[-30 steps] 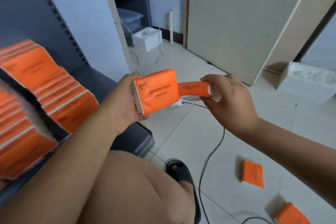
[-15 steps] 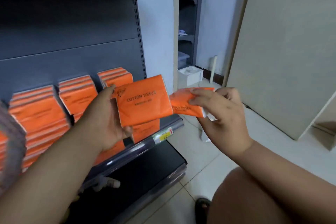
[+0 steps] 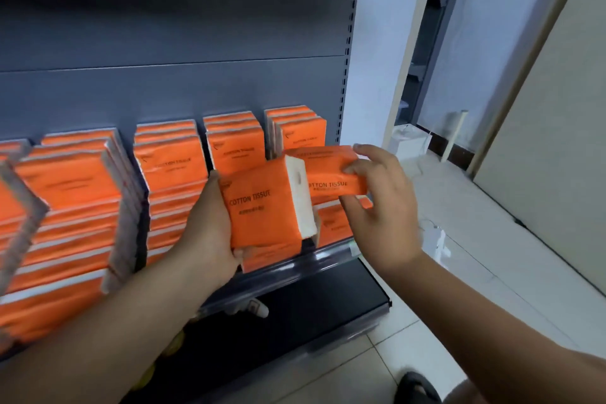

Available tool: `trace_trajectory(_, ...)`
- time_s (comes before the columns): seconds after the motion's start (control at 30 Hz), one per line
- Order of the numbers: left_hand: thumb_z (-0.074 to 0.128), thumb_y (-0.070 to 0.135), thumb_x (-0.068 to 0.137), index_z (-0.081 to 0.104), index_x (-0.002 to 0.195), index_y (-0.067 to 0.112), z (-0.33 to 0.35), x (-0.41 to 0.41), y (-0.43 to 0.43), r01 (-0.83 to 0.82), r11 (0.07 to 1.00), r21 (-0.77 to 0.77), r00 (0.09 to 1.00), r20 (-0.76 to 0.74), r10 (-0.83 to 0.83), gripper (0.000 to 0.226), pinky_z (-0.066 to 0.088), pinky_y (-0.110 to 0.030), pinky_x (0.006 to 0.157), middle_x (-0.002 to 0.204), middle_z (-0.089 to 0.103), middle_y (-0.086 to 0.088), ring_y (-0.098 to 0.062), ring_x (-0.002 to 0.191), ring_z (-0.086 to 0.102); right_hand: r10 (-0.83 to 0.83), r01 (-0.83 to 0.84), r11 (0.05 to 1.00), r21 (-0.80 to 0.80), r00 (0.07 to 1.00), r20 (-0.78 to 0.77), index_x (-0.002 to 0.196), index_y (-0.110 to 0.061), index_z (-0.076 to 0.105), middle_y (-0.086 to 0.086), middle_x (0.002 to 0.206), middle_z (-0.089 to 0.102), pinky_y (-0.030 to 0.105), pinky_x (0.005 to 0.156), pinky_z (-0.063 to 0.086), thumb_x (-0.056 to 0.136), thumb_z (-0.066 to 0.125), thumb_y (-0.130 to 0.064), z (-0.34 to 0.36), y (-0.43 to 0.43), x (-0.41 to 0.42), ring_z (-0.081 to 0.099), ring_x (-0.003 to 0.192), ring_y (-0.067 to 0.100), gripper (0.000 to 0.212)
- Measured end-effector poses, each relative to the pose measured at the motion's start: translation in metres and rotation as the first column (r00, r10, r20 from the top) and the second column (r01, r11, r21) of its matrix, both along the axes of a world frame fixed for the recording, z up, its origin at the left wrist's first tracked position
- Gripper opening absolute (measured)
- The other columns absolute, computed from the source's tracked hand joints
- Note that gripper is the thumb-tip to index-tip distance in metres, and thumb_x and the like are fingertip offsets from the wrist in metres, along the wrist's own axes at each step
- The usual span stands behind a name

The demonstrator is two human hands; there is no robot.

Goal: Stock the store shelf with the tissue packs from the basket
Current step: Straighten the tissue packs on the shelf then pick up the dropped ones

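My left hand [image 3: 206,233] grips an orange tissue pack [image 3: 262,207] labelled COTTON TISSUE, upright, just in front of the shelf's right end. My right hand [image 3: 380,203] holds a second orange pack [image 3: 328,174] lying flat, its left end touching the first pack's white side. Behind both, the grey shelf [image 3: 308,266] carries several rows of stacked orange packs [image 3: 170,167]. The rightmost stack [image 3: 301,131] stands directly behind the held packs. No basket is in view.
A dark lower shelf [image 3: 311,315] juts out under the stocked one. The white end panel [image 3: 383,52] of the shelving stands right of the packs. Tiled floor [image 3: 492,256] lies to the right, with a white box [image 3: 410,144] and a beige door panel [image 3: 557,125].
My view swung from the floor up to the shelf. Both hands carried their packs forward, closer to the right end of the stocked shelf; the grips are the same.
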State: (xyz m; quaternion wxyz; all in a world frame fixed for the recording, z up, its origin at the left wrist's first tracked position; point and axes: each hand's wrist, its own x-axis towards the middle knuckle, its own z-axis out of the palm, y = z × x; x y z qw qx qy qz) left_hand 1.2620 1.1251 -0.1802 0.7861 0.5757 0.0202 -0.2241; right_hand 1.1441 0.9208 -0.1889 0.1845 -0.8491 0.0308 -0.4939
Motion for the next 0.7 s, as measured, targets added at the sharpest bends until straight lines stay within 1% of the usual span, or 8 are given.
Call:
trace_trajectory(0.07,0.044,0.063,0.103,0.061,0.080,0.031,0.004,0.005,-0.001,0.020,1.000,0.022,1.000,0.004,-0.021,0.043,0.036,-0.023,0.032,0.065,0.068,0.006,-0.014,0.050,0.064,0.040,-0.044,0.996,0.078,0.998,0.046,0.112,-0.014,0.062,0.004,0.133,0.056,0.017,0.095,0.046,0.083,0.073,0.004,-0.004,0.009,0.011,0.049,0.123,-0.004,0.035)
trace_trajectory(0.13,0.046,0.063,0.103,0.063,0.081,0.032,0.011,0.015,-0.002,-0.050,0.999,0.022,0.999,0.009,0.050,0.042,0.049,-0.027,0.043,0.067,0.072,0.006,-0.015,0.054,0.069,0.100,-0.109,0.986,0.124,0.992,0.076,0.109,-0.011,0.064,0.005,0.133,0.056,0.009,0.093,0.042,0.084,0.073,0.007,-0.008,0.015,0.022,0.047,0.124,-0.007,0.031)
trace_trajectory(0.27,0.044,0.067,0.102,0.068,0.090,0.035,0.010,0.039,-0.003,-0.129,0.992,0.019,0.991,-0.018,0.129,0.042,0.058,-0.040,0.082,0.081,0.079,0.006,-0.016,0.069,0.077,0.242,-0.255,0.944,0.211,0.967,0.084,0.103,-0.015,0.067,0.003,0.135,0.056,0.032,0.104,0.050,0.075,0.076,0.017,-0.016,0.021,0.048,0.053,0.132,0.011,0.043)
trace_trajectory(0.4,0.036,0.062,0.105,0.062,0.085,0.036,0.011,0.050,0.000,-0.213,0.977,0.017,0.977,-0.023,0.213,0.042,0.050,-0.024,0.058,0.065,0.073,0.012,-0.009,0.051,0.069,0.373,-0.390,0.815,0.429,0.919,0.128,0.109,-0.019,0.068,0.003,0.140,0.053,0.058,0.099,0.052,0.071,0.070,0.023,-0.021,0.034,0.064,0.052,0.136,0.028,0.057)
trace_trajectory(0.47,0.033,0.059,0.107,0.062,0.084,0.035,0.010,0.055,0.008,-0.262,0.965,-0.003,0.965,-0.030,0.262,0.044,0.043,-0.019,0.045,0.063,0.072,0.012,-0.009,0.049,0.066,0.373,-0.401,0.729,0.554,0.912,0.170,0.107,-0.026,0.070,-0.002,0.140,0.054,0.060,0.099,0.052,0.078,0.075,0.001,-0.020,0.042,0.070,0.053,0.135,0.025,0.040)
trace_trajectory(0.57,0.032,0.062,0.106,0.057,0.075,0.033,0.018,0.057,0.020,-0.307,0.950,-0.060,0.951,-0.061,0.304,0.048,0.034,-0.020,0.044,0.058,0.067,0.011,-0.011,0.047,0.061,0.270,-0.323,0.629,0.707,0.944,0.191,0.094,-0.039,0.070,-0.015,0.134,0.059,0.056,0.100,0.053,0.072,0.085,-0.032,-0.010,0.053,0.084,0.059,0.129,0.019,0.028)
trace_trajectory(0.63,0.037,0.066,0.102,0.055,0.074,0.031,0.023,0.059,0.030,-0.299,0.950,-0.088,0.954,-0.011,0.299,0.048,0.033,-0.021,0.048,0.052,0.064,0.013,-0.012,0.054,0.060,0.254,-0.306,0.529,0.792,0.947,0.196,0.088,-0.040,0.066,-0.016,0.131,0.062,0.055,0.097,0.056,0.063,0.090,-0.026,-0.005,0.056,0.096,0.063,0.124,0.019,0.037)
trace_trajectory(0.7,0.039,0.073,0.098,0.058,0.076,0.030,0.024,0.064,0.035,-0.238,0.966,-0.097,0.970,0.022,0.241,0.052,0.033,-0.017,0.043,0.062,0.068,0.011,-0.012,0.058,0.060,0.273,-0.303,0.417,0.857,0.941,0.200,0.091,-0.039,0.063,-0.010,0.123,0.068,0.057,0.089,0.060,0.062,0.090,-0.016,-0.002,0.057,0.104,0.070,0.112,0.024,0.046)
